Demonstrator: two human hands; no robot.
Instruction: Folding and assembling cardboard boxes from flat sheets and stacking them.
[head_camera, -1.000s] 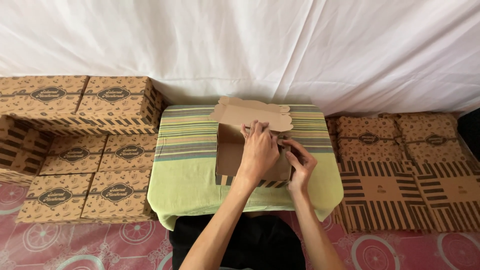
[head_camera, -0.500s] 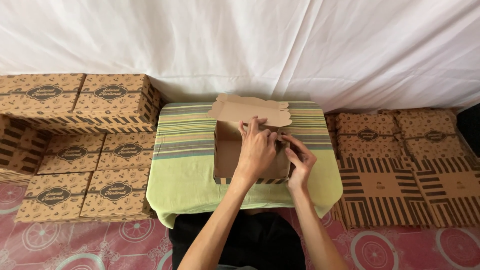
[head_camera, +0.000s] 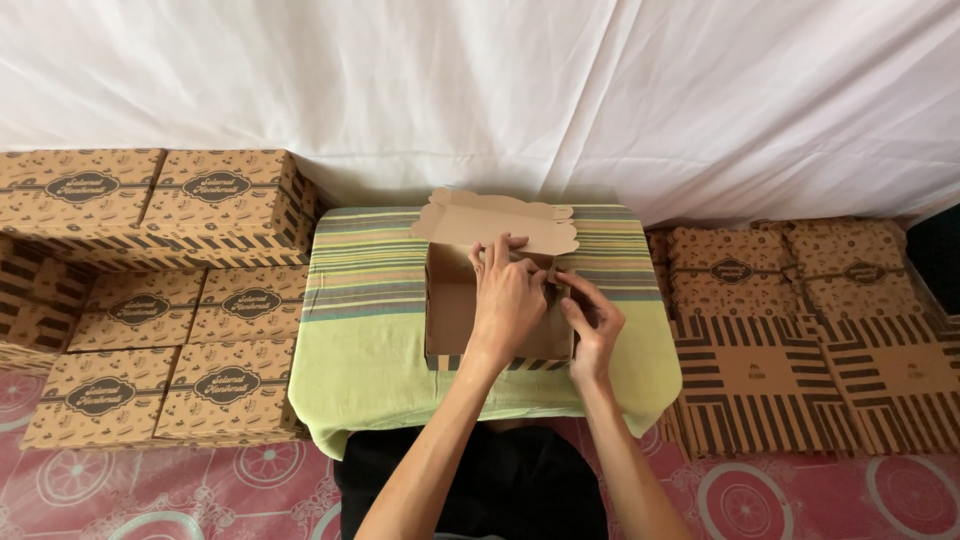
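Hands: left hand (head_camera: 508, 300) lay flat, fingers nearly straight, pressing inside the open cardboard box (head_camera: 452, 310); right hand (head_camera: 592, 325) pinched its right wall flap.
Box place: middle of the striped cloth (head_camera: 365, 300), lid flap (head_camera: 500, 220) open toward the back.
Risk: the pinched flap could crease or tear if forced askew.
Cause: uneven pressure, because the box could slide on the cloth.

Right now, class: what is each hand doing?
Left hand: fingers spread flat on the open brown cardboard box, gripping nothing.
Right hand: pinching the box's right wall.
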